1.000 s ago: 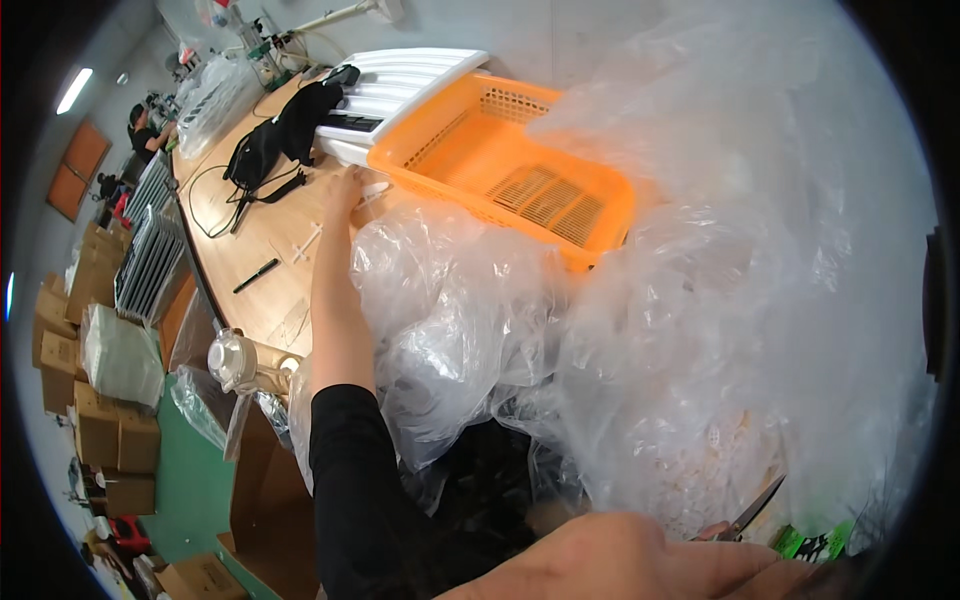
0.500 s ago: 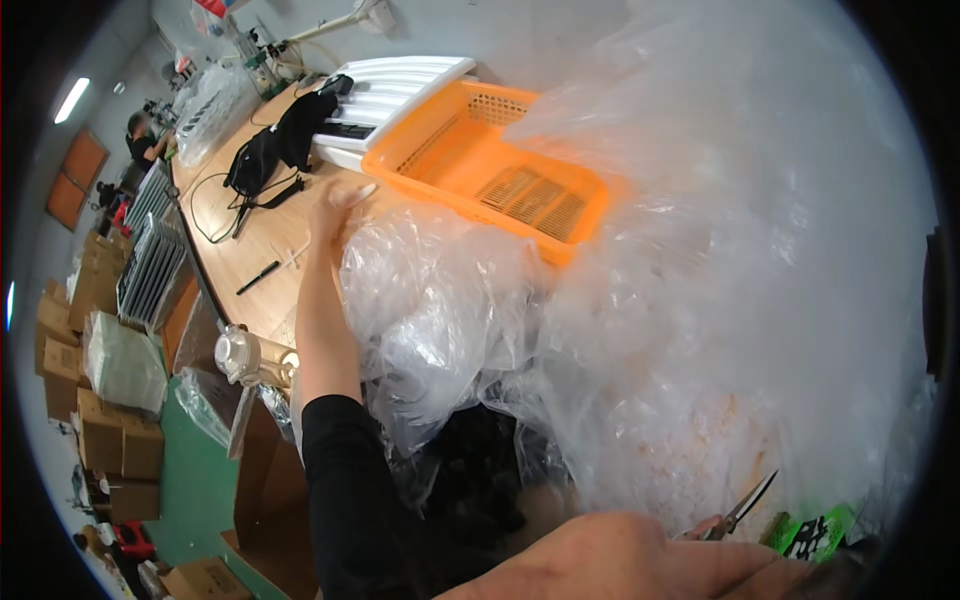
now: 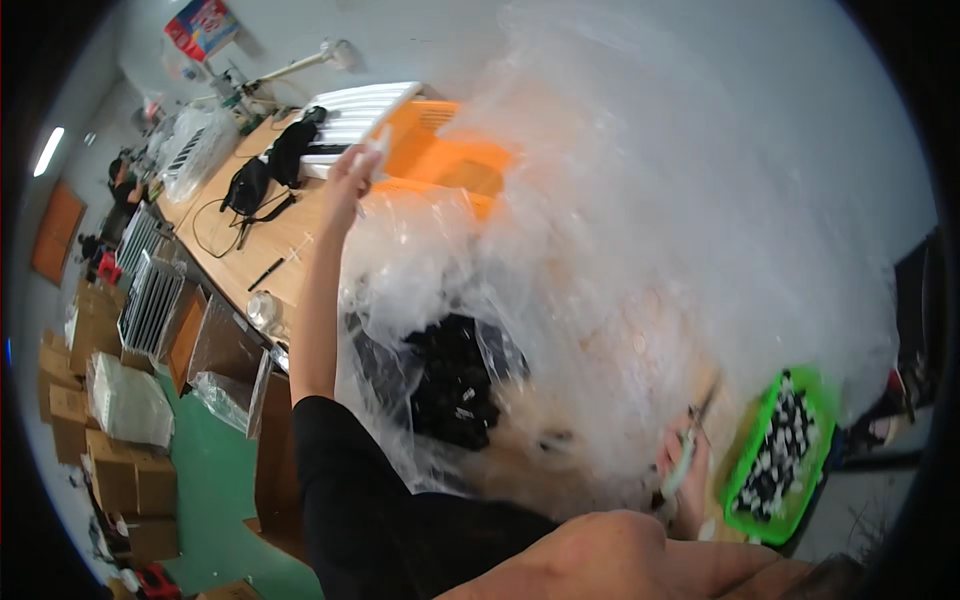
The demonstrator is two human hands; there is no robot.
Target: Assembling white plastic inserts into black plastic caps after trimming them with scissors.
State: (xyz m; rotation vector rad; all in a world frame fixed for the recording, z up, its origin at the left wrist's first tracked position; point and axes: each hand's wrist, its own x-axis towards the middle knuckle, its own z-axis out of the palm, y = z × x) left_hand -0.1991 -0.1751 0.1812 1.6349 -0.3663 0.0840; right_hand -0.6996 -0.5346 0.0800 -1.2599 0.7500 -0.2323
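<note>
My left hand (image 3: 352,182) is raised at the near edge of the orange basket (image 3: 440,150). Its fingers are closed on a small white piece (image 3: 383,138), too blurred to name more closely. At the lower right, my right hand (image 3: 692,478) grips a pair of scissors (image 3: 708,398), points upward and with a pale green handle. A large clear plastic bag (image 3: 620,240) spreads between the hands and hides part of the basket. Small black parts (image 3: 455,385) lie in the opening of clear plastic below my left forearm.
A green basket (image 3: 738,518) with small black and white pieces stands right of my right hand. White panels (image 3: 365,108) and a black bag (image 3: 250,185) lie on the table, a pen (image 3: 265,274) nearer. Cardboard boxes (image 3: 110,470) stand leftward. Another person (image 3: 125,190) sits far left.
My left hand has lifted from the table to the orange basket's edge with the white piece. My right hand with the scissors shows more fully. The view has shifted, revealing the green basket.
</note>
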